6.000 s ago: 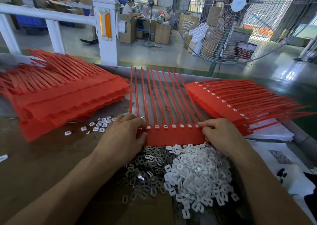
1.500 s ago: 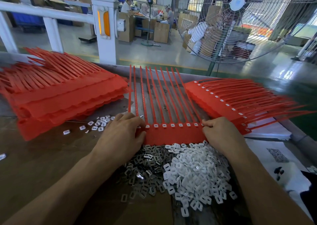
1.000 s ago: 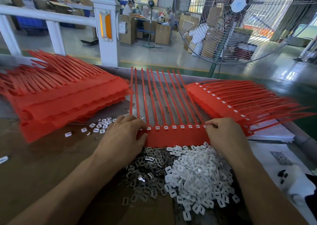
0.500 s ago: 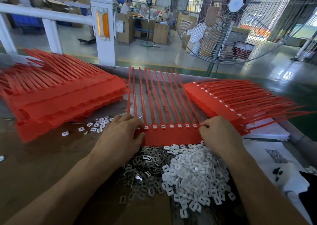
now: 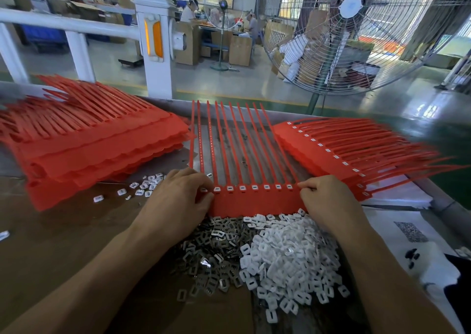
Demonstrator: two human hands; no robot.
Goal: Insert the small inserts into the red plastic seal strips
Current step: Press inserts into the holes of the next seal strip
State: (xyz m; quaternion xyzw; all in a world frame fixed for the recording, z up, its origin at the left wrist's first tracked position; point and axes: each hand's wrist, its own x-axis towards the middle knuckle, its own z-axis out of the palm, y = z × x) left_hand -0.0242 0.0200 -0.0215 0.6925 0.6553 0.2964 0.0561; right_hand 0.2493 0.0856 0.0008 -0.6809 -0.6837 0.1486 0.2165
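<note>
A big cage fan (image 5: 356, 27) stands behind the bench (image 5: 51, 231). Red stacks lie to either side, the left stack (image 5: 89, 150) and the right stack (image 5: 344, 150). Between them lies the red seal strip sheet (image 5: 254, 198), its tails running away from the person, its band crosswise and nearest them. The left hand (image 5: 175, 201) curls onto the band's left end, fingertips pinching at a slot. The right hand (image 5: 328, 201) curls at the right end, pinching the edge. White inserts (image 5: 288, 257) and metal clips (image 5: 211, 252) are heaped just below.

I see red seal strips (image 5: 244, 201) at centre frame, white inserts (image 5: 288, 254) beside grey metal clips (image 5: 211, 244) below, and an orange-striped white post (image 5: 153, 40) upper left.
</note>
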